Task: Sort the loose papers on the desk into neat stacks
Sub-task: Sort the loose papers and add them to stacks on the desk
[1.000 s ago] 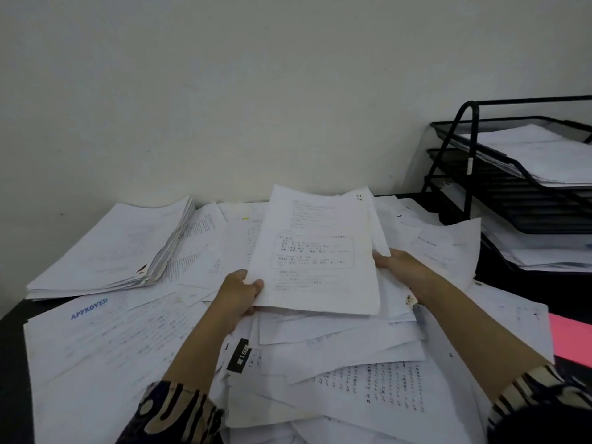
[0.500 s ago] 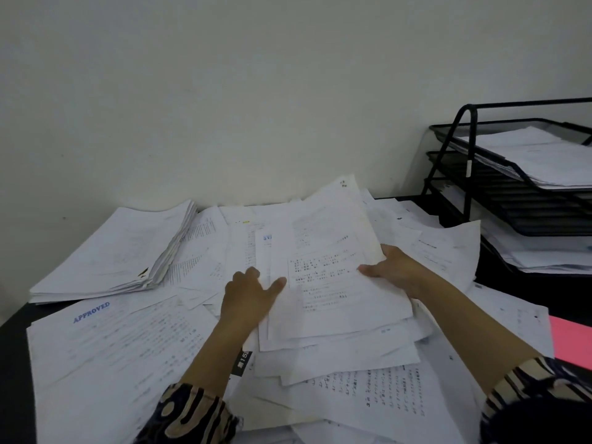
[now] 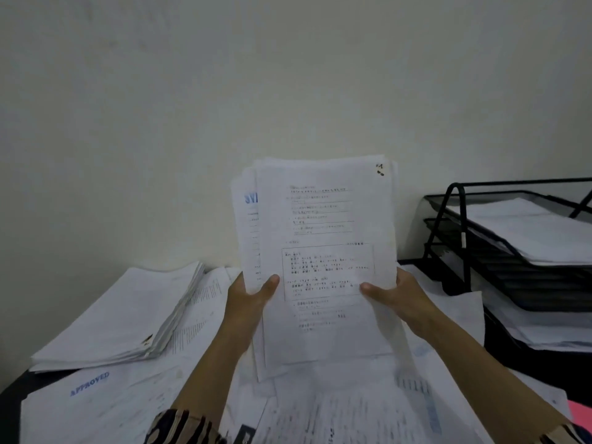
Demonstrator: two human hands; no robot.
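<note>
The desk (image 3: 12, 398) is dark and almost wholly covered by loose papers (image 3: 336, 408), overlapping at odd angles from the near edge back to the wall. On the far right stands a black tray rack (image 3: 461, 238) with paper already in its tiers. At far left lies a squared stack (image 3: 118, 318), the only neat pile on the desk surface. A sheet stamped APPROVED (image 3: 89, 383) lies near left, flat and uncovered. The held bundle (image 3: 323, 261) is raised upright in front of the wall, long axis vertical, its sheets stepped out of line along the left and top edges. The left hand (image 3: 248, 302) grips its lower left edge, thumb across the front; the right hand (image 3: 395, 298) grips the lower right edge likewise, remaining fingers hidden behind. Judgement: the bundle wants squaring, then setting down. The stack lies down and to the left, nearer the left hand, with open air between.
</note>
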